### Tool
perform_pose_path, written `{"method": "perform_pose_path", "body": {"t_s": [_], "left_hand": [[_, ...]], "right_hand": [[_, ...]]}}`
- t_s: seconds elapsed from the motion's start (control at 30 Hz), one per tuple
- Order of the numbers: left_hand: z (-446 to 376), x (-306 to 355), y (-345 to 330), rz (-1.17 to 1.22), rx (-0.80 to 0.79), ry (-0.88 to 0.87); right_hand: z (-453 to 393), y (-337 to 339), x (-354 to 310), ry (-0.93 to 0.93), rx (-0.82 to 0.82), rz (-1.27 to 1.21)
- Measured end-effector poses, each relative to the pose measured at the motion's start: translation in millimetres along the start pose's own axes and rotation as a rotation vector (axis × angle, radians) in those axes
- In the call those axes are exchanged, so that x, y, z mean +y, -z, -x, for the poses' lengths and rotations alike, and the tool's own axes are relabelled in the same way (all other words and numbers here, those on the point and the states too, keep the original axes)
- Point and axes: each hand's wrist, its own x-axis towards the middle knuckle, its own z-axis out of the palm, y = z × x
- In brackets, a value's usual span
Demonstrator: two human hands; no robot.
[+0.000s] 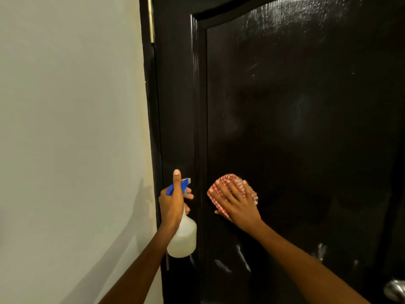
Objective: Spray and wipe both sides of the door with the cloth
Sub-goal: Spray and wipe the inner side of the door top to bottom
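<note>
Door: we face a glossy black door (306, 128) that fills the right side of the view, its raised panel edge running down just right of our left hand.
Left hand: our left hand (173, 205) grips the neck of the bottle (183, 238), thumb pointing up behind the blue spray head, fingers curled round the front by the trigger.
Bottle: we hold it upright, close to the door's left stile, nozzle toward the door; its pale body hangs below our fist.
Right hand: our right hand (235, 205) lies flat with fingers spread, pressing the cloth (230, 185) against the panel.
Cloth: red-and-white check, bunched under our palm and fingers, touching the door low on the panel.
Streaks: we see pale wet marks (243, 257) on the door below the cloth.
Wall: a plain light wall (65, 128) stands left of the door frame.
Hinge: a brass hinge (151, 18) sits at the top of the frame.
Handle: a metal handle (395, 291) shows at the lower right corner.
</note>
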Motion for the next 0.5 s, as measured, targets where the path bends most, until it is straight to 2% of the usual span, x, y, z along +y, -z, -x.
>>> {"method": "perform_pose_path", "body": {"t_s": [0.07,0.17,0.23,0.33,0.5], "left_hand": [[2,-5,13,-0.022,0.02,0.021],[4,-9,34,-0.063,0.061,0.057],[6,-12,49,-0.082,0.093,0.074],[5,-12,68,-0.064,0.096,0.09],[7,-2,78,-0.053,0.1,0.067]], "right_hand": [[20,-14,-17,0.164,-0.1,0.005],[53,-28,-34,0.516,-0.356,0.07],[63,-28,-43,0.649,-0.441,0.128],[54,-26,-50,0.624,-0.43,0.124],[-19,-7,-35,0.362,-0.266,0.073]]}}
